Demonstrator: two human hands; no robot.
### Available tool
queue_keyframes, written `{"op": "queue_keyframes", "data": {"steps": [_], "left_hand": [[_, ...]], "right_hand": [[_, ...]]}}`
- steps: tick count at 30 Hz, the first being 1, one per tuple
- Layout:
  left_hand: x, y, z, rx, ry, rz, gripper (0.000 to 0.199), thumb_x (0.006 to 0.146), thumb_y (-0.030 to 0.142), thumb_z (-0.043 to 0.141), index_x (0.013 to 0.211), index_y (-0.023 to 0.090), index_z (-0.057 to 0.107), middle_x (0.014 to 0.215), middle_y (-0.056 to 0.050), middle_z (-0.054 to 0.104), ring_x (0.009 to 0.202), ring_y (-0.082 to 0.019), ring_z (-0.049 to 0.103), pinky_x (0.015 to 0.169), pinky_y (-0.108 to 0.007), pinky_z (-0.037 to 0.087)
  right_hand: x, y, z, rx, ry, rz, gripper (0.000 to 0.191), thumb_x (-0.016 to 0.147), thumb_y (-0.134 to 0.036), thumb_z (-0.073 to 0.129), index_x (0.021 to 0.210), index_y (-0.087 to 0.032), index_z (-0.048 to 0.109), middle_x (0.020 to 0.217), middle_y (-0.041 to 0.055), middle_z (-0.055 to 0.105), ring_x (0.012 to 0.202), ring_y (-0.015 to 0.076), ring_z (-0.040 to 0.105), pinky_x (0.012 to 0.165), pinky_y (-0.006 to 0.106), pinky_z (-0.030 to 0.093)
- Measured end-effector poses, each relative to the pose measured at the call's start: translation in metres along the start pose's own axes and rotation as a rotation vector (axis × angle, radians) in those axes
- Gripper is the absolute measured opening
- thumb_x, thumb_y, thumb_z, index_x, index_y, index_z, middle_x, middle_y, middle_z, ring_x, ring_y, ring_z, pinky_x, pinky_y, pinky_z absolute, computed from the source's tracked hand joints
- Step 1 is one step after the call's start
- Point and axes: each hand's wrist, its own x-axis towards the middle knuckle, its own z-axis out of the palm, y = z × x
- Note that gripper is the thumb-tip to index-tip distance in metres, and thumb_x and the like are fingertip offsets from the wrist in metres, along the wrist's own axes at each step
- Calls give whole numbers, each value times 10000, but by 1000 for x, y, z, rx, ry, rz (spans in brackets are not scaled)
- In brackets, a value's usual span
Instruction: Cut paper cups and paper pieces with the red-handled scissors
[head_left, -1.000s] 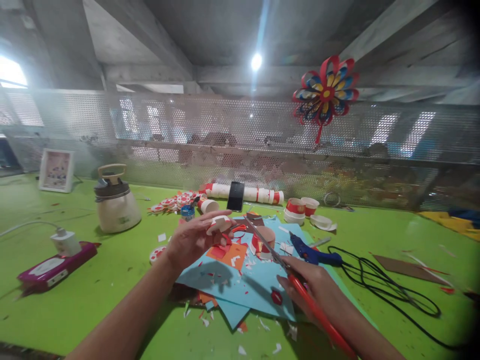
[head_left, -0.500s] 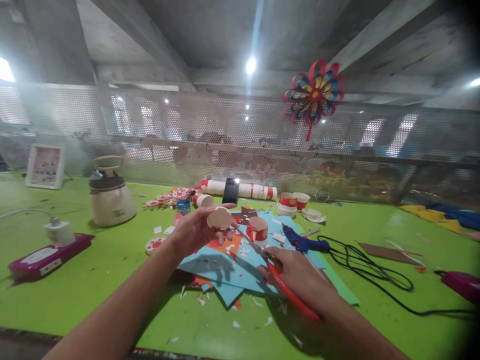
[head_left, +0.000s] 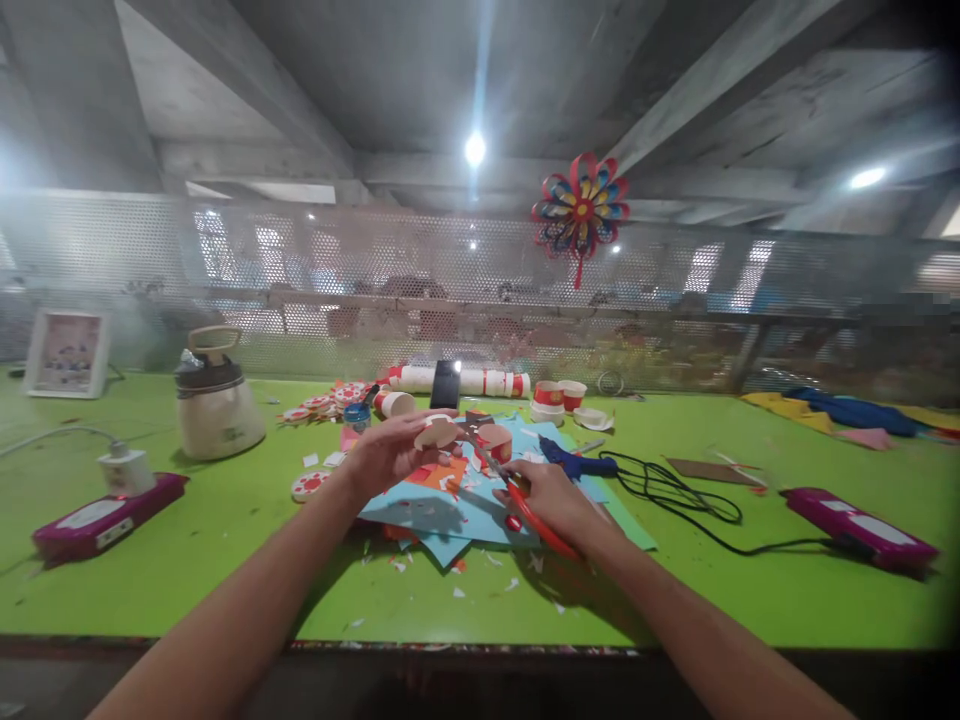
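Observation:
My left hand (head_left: 386,455) pinches a pale round paper disc (head_left: 437,432) above the pile of coloured paper. Red-handled scissors (head_left: 534,515) are in my right hand (head_left: 553,496), their blades pointing up and left toward the disc. Whether the blades touch the disc I cannot tell. Under both hands lie light blue sheets (head_left: 431,513) with orange pieces and scraps on them. Just behind the scissor blades stands a red and white paper cup piece (head_left: 495,441). A blue glue gun (head_left: 577,462) rests to the right of my right hand.
Purple power strips lie at the left (head_left: 112,515) and right (head_left: 859,525). A beige kettle (head_left: 219,415), a phone (head_left: 445,385), a long paper-cup tube (head_left: 487,381) and cut cups (head_left: 549,396) stand farther back. Black cable (head_left: 675,485) loops on the right. A paper flower (head_left: 583,210) hangs above.
The camera view has shifted, bringing more of the right power strip into sight. The disc now appears more tilted in my left hand. The scissors remain in my right hand.

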Motion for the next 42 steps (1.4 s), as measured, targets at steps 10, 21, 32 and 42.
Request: {"op": "queue_keyframes", "data": {"steps": [10,21,32,42], "left_hand": [[0,0,-5,12,17,34,376,811,169,529,1158,74,637,1015,-184,724,902,-256,693,736,-311,554],[0,8,-2,84,145,165,369,836,214,600,1193,124,613,1043,-171,711,913,-249,690,853,-365,533],[7,4,-4,35,280,243,307,813,243,668,1092,114,655,1048,-172,709,949,-284,687,839,-364,535],[3,7,1,80,229,227,344,776,218,704,1105,121,675,1096,-167,701,982,-292,672,919,-409,486]], "right_hand": [[0,2,2,27,36,-37,257,917,-327,587,1119,-170,616,1038,50,673,898,191,656,809,402,531],[-7,-9,-4,172,144,-69,196,865,-286,597,1000,-160,664,861,33,720,749,180,668,711,330,513],[-26,-24,-13,319,203,-122,285,886,-349,461,1038,-147,593,811,56,687,676,194,624,610,273,489],[-31,-28,-2,238,127,-181,173,858,-275,469,853,-199,625,686,-4,639,591,154,571,538,227,431]]}}
